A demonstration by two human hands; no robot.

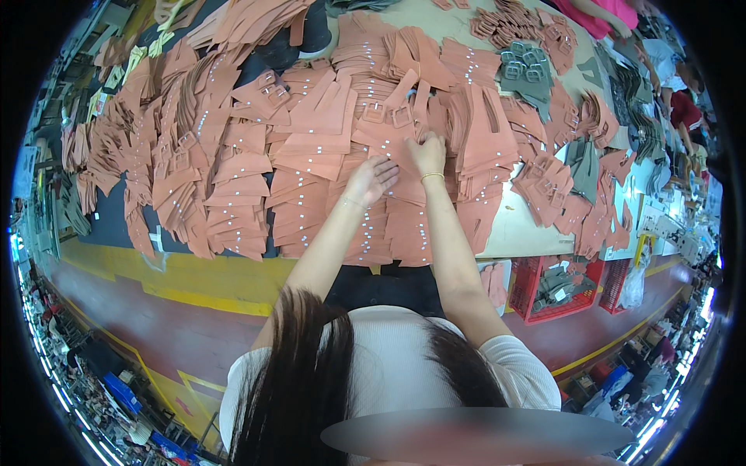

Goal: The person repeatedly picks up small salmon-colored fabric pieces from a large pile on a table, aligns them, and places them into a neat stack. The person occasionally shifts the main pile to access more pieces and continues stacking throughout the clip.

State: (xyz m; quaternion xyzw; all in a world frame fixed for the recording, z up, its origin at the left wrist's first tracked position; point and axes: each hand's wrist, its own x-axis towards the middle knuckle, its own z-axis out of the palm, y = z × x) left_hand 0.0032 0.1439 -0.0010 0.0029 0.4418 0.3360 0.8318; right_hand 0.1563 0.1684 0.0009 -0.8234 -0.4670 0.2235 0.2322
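Salmon-coloured fabric pieces (315, 144) lie in overlapping stacks before me, many with small white stickers. My left hand (371, 180) rests over the middle stacks, its fingers stretched out and holding nothing. Just to its right and a little farther off, my right hand (427, 153) has its fingers bent together on a salmon fabric piece (421, 105); the fingertips are partly hidden. Beyond my hands are two fabric-covered square buckles, a left buckle (374, 113) and a right buckle (402, 116).
Dark green buckled pieces (527, 70) sit among salmon ones at the far right. A bare beige patch of table (509, 225) shows to my right. Below the table edge stands a red crate (535, 303) holding green and salmon pieces. Another person's arm (602, 12) reaches in at the top right.
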